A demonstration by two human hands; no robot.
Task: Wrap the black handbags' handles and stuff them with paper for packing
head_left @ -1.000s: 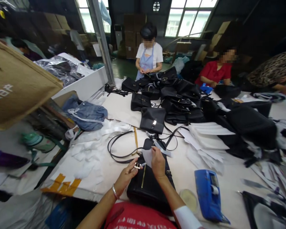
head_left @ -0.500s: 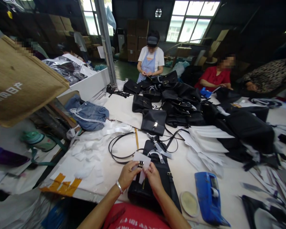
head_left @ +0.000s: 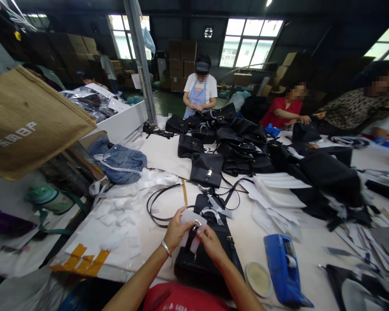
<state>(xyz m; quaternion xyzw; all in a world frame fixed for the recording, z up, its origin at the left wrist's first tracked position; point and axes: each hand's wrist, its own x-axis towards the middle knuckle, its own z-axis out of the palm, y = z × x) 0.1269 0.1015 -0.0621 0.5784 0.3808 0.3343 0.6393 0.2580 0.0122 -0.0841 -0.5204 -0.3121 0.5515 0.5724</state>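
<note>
A small white sheet (head_left: 188, 217) lies behind a black strap (head_left: 190, 242) with a gold-coloured buckle (head_left: 197, 223), all raised over a black bag (head_left: 194, 270). My left hand (head_left: 175, 231) is closed on the sheet and strap, its thumb pressed just below the buckle and its fingers behind the sheet. On the other side my right hand (head_left: 212, 244) pinches the sheet's edge close to the buckle; some of its fingertips are hidden. The bag lies on the table against my front, with a wrapped handle (head_left: 212, 212) at its far end.
A blue tape dispenser (head_left: 287, 270) and a round tin (head_left: 258, 278) are to my right. Black bags (head_left: 207, 167) pile up ahead, with white sheets (head_left: 278, 194) beside them. White scraps (head_left: 116, 220) cover the left side. Several people work across the table.
The buckle has tilted and shifted slightly right in my hands, showing more of the strap below it. My left thumb has moved onto the strap. The camera view has shifted slightly.
</note>
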